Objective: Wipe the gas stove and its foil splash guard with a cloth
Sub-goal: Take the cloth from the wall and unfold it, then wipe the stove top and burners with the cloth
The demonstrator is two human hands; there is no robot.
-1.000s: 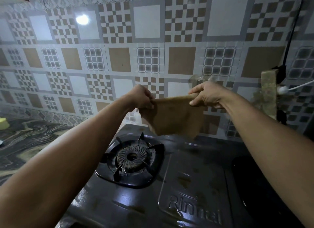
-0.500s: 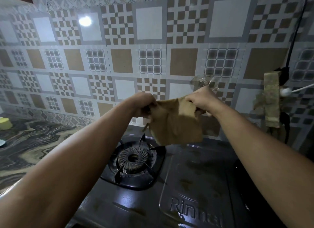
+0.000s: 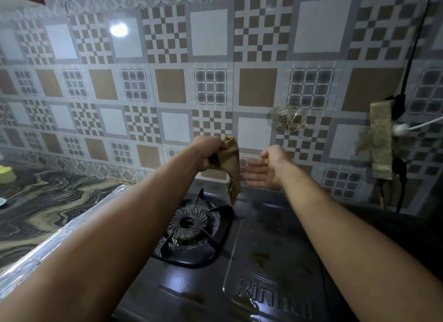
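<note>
Nearest the camera, two bare forearms reach in from the bottom corners of the frame over a dark gas stove [image 3: 268,261] with raised lettering on its glossy top. Left of centre sits the burner [image 3: 189,223], ringed by its black pan support. A strip of crinkled foil [image 3: 48,245] runs along the stove's left edge, and the marbled counter [image 3: 48,201] lies beyond it at the left. Higher up, in the middle of the frame, the left hand [image 3: 208,153] is clenched on a tan cloth [image 3: 231,165] — the cloth hangs bunched from the fist, its tip above the burner's far side. Just right of it, the right hand [image 3: 266,168] is spread open and empty, its fingers blurred, close to the cloth but not holding it. Behind both stands the patterned splash guard [image 3: 167,86].
</note>
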